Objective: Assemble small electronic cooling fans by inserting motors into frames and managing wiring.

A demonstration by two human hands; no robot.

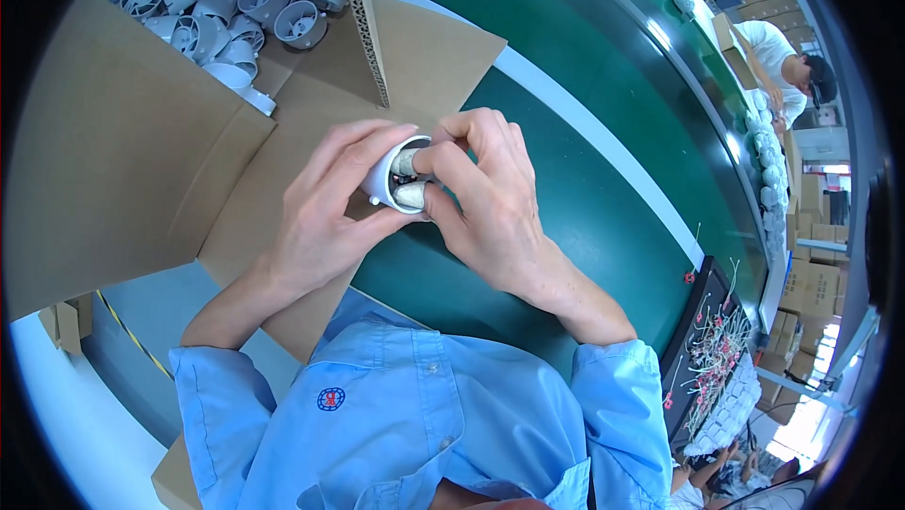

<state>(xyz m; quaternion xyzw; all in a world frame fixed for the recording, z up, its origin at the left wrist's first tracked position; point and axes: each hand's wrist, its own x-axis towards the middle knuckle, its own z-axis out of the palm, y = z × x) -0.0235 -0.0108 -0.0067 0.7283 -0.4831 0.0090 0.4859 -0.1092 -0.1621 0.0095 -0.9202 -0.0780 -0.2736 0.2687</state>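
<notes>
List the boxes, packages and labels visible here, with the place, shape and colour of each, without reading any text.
Open cardboard box: upper left, brown, flaps spread, full of white cup-shaped parts.
Stacked cardboard cartons: far right edge, brown, rectangular.
Round emblem: on the light blue shirt, small, red and blue.
No screen or sign can be made out.

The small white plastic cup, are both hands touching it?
Touching. The head view shows the left hand wrapped around the small white plastic cup, and the right hand's fingers pressed on its open mouth.
</notes>
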